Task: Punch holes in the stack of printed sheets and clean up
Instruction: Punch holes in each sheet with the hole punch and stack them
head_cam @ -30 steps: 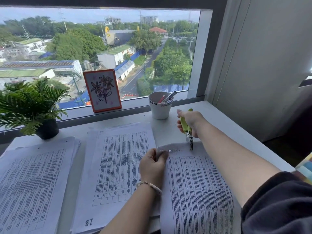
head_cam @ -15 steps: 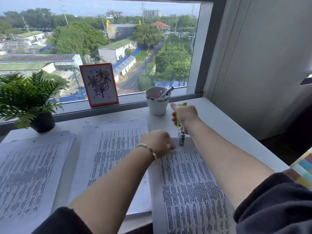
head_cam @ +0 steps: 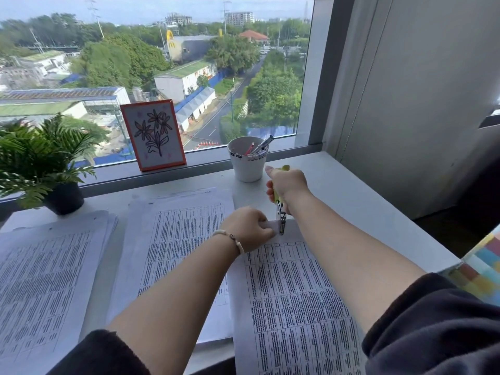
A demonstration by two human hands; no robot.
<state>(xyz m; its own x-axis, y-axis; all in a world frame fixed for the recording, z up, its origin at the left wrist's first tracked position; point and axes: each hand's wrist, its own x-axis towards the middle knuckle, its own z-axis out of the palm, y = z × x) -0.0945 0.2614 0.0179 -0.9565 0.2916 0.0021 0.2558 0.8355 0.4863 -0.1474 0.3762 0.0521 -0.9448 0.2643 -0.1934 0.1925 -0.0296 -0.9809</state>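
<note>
A stack of printed sheets (head_cam: 295,301) lies on the white desk in front of me, on the right. My right hand (head_cam: 288,185) grips a yellow-handled hole punch (head_cam: 281,215), whose metal jaw sits on the top edge of that stack. My left hand (head_cam: 249,228) rests fingers-down on the stack's top left corner, touching the paper just beside the punch's jaw. Two more stacks of printed sheets lie to the left: one in the middle (head_cam: 178,239) and one at the far left (head_cam: 46,280).
A white cup (head_cam: 247,166) with pens stands just behind the punch. A framed flower drawing (head_cam: 153,133) leans on the window sill, and a potted fern (head_cam: 40,161) stands at the back left. A grey wall (head_cam: 405,104) closes the right side. A multicoloured object (head_cam: 484,263) is at the right edge.
My left hand has slid up from the stack's upper left area to its top corner, next to the punch. My right hand with the punch has stayed at the top edge.
</note>
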